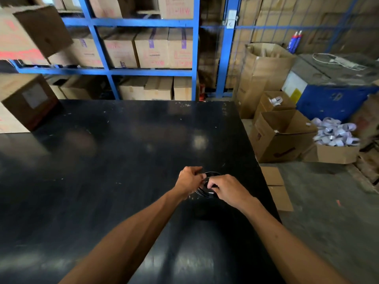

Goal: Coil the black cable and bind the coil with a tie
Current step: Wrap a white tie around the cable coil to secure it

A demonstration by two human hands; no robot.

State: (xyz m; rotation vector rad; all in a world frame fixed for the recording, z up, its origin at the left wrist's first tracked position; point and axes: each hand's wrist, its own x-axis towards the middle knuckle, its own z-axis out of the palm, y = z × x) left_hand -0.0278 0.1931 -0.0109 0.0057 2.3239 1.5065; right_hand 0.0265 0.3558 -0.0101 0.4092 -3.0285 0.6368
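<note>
A small black cable coil (pixel 212 174) is held just above the black table (pixel 123 150), near its right edge. My left hand (pixel 189 180) grips the coil's left side with closed fingers. My right hand (pixel 225 188) pinches the coil's near right part, where a small light piece shows between the fingertips; whether that piece is the tie or a plug is unclear. Both hands cover most of the coil, so only its far arc and a few strands show. The picture is blurred.
A cardboard box (pixel 26 101) stands on the table's far left. Blue shelving (pixel 131 48) full of cartons lines the back. To the right, on the floor, are open boxes (pixel 281 136), one heaped with white pieces (pixel 334 133), and a blue machine (pixel 332 89).
</note>
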